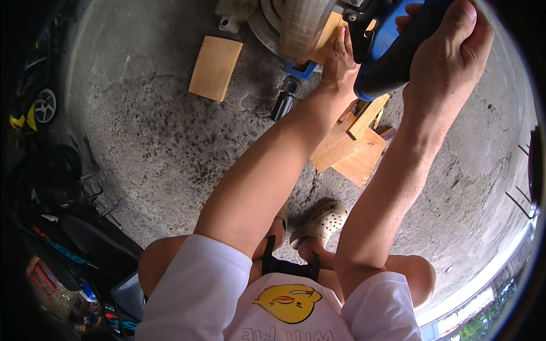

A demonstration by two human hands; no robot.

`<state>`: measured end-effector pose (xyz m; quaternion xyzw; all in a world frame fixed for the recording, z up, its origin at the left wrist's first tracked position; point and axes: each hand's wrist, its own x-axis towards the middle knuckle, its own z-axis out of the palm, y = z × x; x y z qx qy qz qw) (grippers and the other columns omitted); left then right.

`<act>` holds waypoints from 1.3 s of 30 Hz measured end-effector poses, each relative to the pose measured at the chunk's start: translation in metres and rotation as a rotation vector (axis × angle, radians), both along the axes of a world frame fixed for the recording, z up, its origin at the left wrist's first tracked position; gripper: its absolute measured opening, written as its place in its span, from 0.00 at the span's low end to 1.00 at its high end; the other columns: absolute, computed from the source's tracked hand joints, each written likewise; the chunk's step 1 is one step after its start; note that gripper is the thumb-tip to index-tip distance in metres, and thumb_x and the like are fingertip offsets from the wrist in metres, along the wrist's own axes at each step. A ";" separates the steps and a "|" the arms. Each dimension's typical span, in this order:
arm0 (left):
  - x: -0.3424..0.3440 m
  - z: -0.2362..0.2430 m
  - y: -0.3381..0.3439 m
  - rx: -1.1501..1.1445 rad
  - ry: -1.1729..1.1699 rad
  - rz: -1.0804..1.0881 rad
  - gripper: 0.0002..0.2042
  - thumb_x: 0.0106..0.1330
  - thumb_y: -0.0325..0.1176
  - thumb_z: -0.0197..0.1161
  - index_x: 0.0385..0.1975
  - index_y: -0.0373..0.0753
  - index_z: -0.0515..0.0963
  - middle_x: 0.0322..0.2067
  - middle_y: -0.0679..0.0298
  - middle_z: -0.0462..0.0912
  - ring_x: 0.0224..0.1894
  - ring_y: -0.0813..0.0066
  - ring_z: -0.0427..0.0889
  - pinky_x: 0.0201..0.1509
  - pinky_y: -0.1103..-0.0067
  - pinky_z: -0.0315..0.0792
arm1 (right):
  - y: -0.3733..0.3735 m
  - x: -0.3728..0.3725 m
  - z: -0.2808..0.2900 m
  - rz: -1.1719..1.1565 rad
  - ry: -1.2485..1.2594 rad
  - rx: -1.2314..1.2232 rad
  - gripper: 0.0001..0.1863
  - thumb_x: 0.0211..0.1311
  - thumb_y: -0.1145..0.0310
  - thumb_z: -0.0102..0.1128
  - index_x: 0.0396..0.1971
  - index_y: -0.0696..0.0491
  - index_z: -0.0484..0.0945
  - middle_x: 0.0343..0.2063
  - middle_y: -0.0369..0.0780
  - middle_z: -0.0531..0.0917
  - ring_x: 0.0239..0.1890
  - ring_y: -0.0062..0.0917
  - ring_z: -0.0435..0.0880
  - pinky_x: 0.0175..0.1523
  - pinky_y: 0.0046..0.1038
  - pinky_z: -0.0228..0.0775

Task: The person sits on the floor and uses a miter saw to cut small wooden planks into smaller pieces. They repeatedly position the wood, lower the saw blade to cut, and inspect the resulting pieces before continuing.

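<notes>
A miter saw stands on the floor at the top of the view, with a cloudy blade guard point(301, 28) and a black and blue handle point(391, 73). My right hand point(446, 57) is wrapped round that handle. Under the saw lies a light wooden board point(326, 38), partly hidden by the guard. My left hand point(340, 63) rests on the board, fingers stretched out flat and close to the guard. A blue and black clamp-like part point(287, 94) sticks out from the saw's base toward me. The blade itself is out of sight.
A cut wooden piece point(215, 68) lies on the rough concrete floor point(153, 148) left of the saw. Several offcuts point(359, 159) are heaped below my wrists, near my clog point(327, 221). A dark motorbike point(79, 244) stands along the left edge.
</notes>
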<state>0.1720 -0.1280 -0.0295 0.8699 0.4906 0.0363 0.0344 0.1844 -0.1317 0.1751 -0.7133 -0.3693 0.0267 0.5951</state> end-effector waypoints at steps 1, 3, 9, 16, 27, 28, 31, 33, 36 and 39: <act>0.001 0.001 -0.001 -0.003 0.076 0.016 0.34 0.71 0.57 0.37 0.72 0.46 0.43 0.72 0.49 0.45 0.73 0.49 0.45 0.76 0.60 0.33 | -0.001 0.000 -0.002 0.002 0.009 0.004 0.15 0.75 0.58 0.41 0.45 0.51 0.74 0.20 0.33 0.76 0.19 0.13 0.74 0.23 0.16 0.66; 0.003 0.000 -0.001 -0.002 0.155 0.028 0.34 0.71 0.58 0.36 0.72 0.47 0.42 0.71 0.50 0.45 0.73 0.50 0.45 0.75 0.61 0.34 | -0.002 0.002 -0.005 0.013 0.091 0.040 0.15 0.75 0.58 0.41 0.44 0.51 0.74 0.20 0.33 0.76 0.19 0.13 0.74 0.23 0.16 0.67; 0.002 0.000 -0.003 0.002 0.080 -0.005 0.32 0.72 0.56 0.38 0.70 0.46 0.46 0.68 0.51 0.49 0.70 0.53 0.49 0.72 0.63 0.39 | -0.008 0.006 -0.012 0.087 0.085 0.120 0.14 0.76 0.59 0.40 0.44 0.52 0.73 0.21 0.32 0.76 0.18 0.11 0.73 0.22 0.14 0.66; 0.004 0.000 -0.003 -0.003 0.058 0.002 0.30 0.72 0.54 0.39 0.68 0.44 0.49 0.65 0.52 0.53 0.66 0.57 0.54 0.69 0.66 0.46 | -0.016 0.009 -0.010 0.167 0.146 0.128 0.14 0.76 0.60 0.39 0.45 0.52 0.73 0.23 0.32 0.76 0.20 0.10 0.72 0.22 0.13 0.65; -0.004 0.031 0.010 -0.885 -1.510 0.090 0.26 0.72 0.50 0.42 0.64 0.42 0.55 0.59 0.55 0.60 0.61 0.62 0.62 0.63 0.70 0.56 | -0.014 0.019 -0.013 0.231 0.296 0.086 0.13 0.76 0.62 0.40 0.48 0.55 0.69 0.29 0.34 0.76 0.22 0.11 0.71 0.26 0.14 0.64; -0.004 0.034 0.010 -1.019 -1.689 0.095 0.26 0.72 0.50 0.42 0.63 0.42 0.56 0.59 0.55 0.61 0.60 0.63 0.62 0.62 0.70 0.57 | -0.013 0.020 -0.015 0.236 0.292 0.099 0.13 0.76 0.62 0.40 0.48 0.55 0.69 0.29 0.34 0.76 0.22 0.11 0.71 0.26 0.14 0.64; -0.003 0.038 0.014 -1.281 -2.013 0.087 0.25 0.72 0.49 0.43 0.62 0.41 0.57 0.57 0.56 0.63 0.59 0.64 0.64 0.61 0.71 0.59 | -0.012 0.020 -0.018 0.235 0.254 0.114 0.14 0.76 0.62 0.40 0.48 0.55 0.69 0.29 0.35 0.76 0.23 0.11 0.72 0.26 0.14 0.64; -0.007 0.034 0.014 -1.377 -2.112 0.087 0.24 0.72 0.49 0.44 0.62 0.41 0.58 0.56 0.56 0.64 0.58 0.65 0.66 0.60 0.72 0.61 | -0.011 0.016 -0.019 0.218 0.306 0.120 0.14 0.75 0.62 0.42 0.48 0.55 0.70 0.29 0.35 0.77 0.22 0.13 0.73 0.26 0.17 0.66; -0.003 0.034 0.014 -1.465 -2.190 0.086 0.23 0.72 0.48 0.44 0.61 0.40 0.60 0.55 0.57 0.66 0.56 0.67 0.68 0.58 0.73 0.64 | -0.016 0.023 -0.029 0.285 0.280 0.126 0.16 0.74 0.58 0.45 0.50 0.55 0.69 0.29 0.37 0.79 0.28 0.16 0.78 0.33 0.19 0.71; -0.006 0.033 0.013 -1.513 -2.232 0.086 0.22 0.73 0.47 0.45 0.59 0.39 0.62 0.53 0.57 0.68 0.55 0.68 0.70 0.57 0.74 0.67 | -0.020 0.029 -0.044 0.298 0.199 0.111 0.16 0.72 0.60 0.50 0.51 0.56 0.70 0.32 0.40 0.78 0.31 0.22 0.79 0.36 0.23 0.72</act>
